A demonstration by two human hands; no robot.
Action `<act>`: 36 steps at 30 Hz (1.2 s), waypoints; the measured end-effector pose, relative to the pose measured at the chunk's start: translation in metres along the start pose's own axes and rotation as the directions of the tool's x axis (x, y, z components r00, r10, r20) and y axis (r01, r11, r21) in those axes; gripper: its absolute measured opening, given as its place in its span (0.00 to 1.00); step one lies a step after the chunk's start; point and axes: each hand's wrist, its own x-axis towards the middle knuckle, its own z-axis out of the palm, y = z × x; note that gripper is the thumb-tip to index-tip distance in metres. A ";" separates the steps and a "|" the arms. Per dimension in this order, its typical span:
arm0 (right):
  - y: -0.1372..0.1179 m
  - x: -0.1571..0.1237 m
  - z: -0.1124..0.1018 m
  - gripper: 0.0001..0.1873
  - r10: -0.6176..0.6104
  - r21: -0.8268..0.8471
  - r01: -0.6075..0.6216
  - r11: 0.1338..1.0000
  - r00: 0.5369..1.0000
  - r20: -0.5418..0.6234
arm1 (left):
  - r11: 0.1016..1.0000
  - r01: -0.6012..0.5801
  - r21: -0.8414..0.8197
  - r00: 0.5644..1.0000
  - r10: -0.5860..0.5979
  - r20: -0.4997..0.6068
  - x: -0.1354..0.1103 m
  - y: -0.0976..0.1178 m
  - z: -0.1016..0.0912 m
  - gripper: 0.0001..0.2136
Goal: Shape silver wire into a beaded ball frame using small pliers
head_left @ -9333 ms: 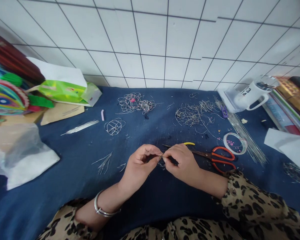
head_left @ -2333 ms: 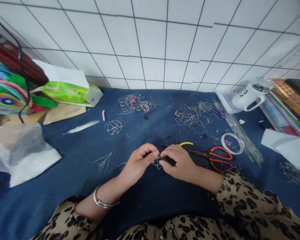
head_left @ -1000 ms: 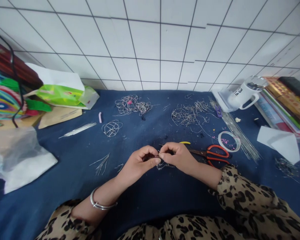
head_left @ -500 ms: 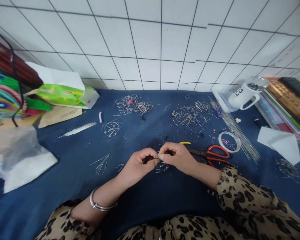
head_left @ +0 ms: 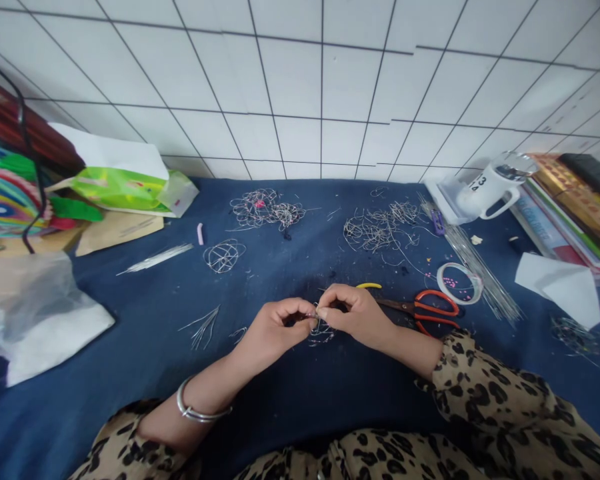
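A small piece of bent wirework (head_left: 322,333) with loops hangs between my hands, low over the blue cloth. My left hand (head_left: 276,329) pinches it from the left with thumb and forefinger. From the right, the thumb and forefinger of my right hand (head_left: 359,316) close on the same wire, the tips of both hands almost touching. Fingers cover most of the gripped part. Just right of my right hand lie scissors with red-orange handles (head_left: 436,303), partly behind my wrist. A yellow tool handle (head_left: 369,286) shows beyond my knuckles.
Tangled wire heaps (head_left: 380,228) and a round wire frame (head_left: 225,256) lie on the blue cloth (head_left: 290,413). To the right are a roll ring with pink beads (head_left: 459,283), straight wires (head_left: 485,273) and a white mug (head_left: 500,187). A plastic bag (head_left: 50,320) lies left.
Both hands keep the same pinch on the wirework. My left wrist has shifted very slightly left; everything else looks the same.
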 end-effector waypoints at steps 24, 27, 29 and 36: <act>0.000 0.000 0.000 0.01 -0.050 -0.028 0.050 0.998 0.999 -0.012 | 0.995 0.021 -0.101 1.000 -0.020 0.007 0.000 0.001 0.000 0.04; 0.000 0.000 0.000 0.02 -0.052 -0.037 0.052 0.998 0.999 -0.014 | 0.994 0.032 -0.108 0.999 -0.031 0.014 0.000 0.002 0.000 0.04; 0.001 0.000 0.000 0.02 -0.058 -0.042 0.057 0.997 0.998 -0.015 | 0.994 0.030 -0.108 1.000 -0.029 0.011 0.000 0.003 0.000 0.04; -0.004 0.000 0.000 0.03 -0.051 -0.107 0.050 0.993 0.999 -0.006 | 0.994 0.017 -0.105 1.000 -0.017 -0.004 0.000 0.003 -0.001 0.04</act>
